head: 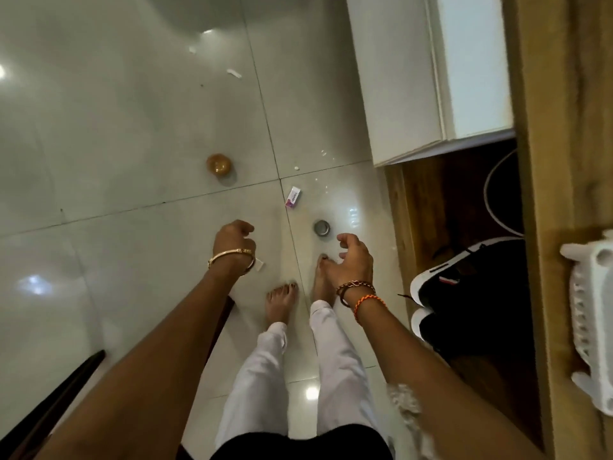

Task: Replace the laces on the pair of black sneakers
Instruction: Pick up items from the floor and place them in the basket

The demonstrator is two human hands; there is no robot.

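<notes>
**Sneakers on the low shelf, both hands free**

The black sneakers (464,293) sit side by side on a wooden shelf (424,207), white soles facing out, off to the right of the right hand (351,257). The left hand (232,239) hangs further away over the tiled floor (132,127). Both hands hold nothing, fingers loosely curled.

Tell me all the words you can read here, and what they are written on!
Small white and pink box on the floor: it has a dark word printed on it, too blurred to read.
Black sneakers in the wooden cabinet: small red and white marks on the side, no letters readable.
No other writing shows.
</notes>
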